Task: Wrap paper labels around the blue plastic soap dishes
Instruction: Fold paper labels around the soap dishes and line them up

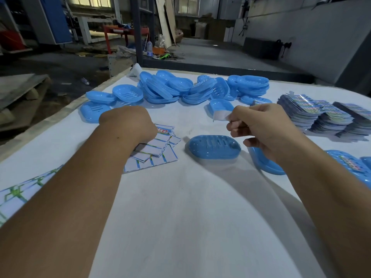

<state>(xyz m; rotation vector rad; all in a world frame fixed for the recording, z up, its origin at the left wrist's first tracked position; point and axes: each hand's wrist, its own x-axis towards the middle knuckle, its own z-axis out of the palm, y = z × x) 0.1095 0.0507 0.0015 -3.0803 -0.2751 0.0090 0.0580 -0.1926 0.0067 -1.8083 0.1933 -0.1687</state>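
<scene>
- White table cover (180,217): spread over the whole work surface, creased near the front edge.
- Wooden pallet (18,97): on the floor past the left edge of the table.
- Plastic bottle (85,81): lying on the floor beyond the table's far left corner.
- Red metal frame (120,35): standing on the floor in the far background.
- Leaning boards (166,19): propped upright behind a dark steel post (137,27).
- Blue cabinet (54,19): far left background.
</scene>
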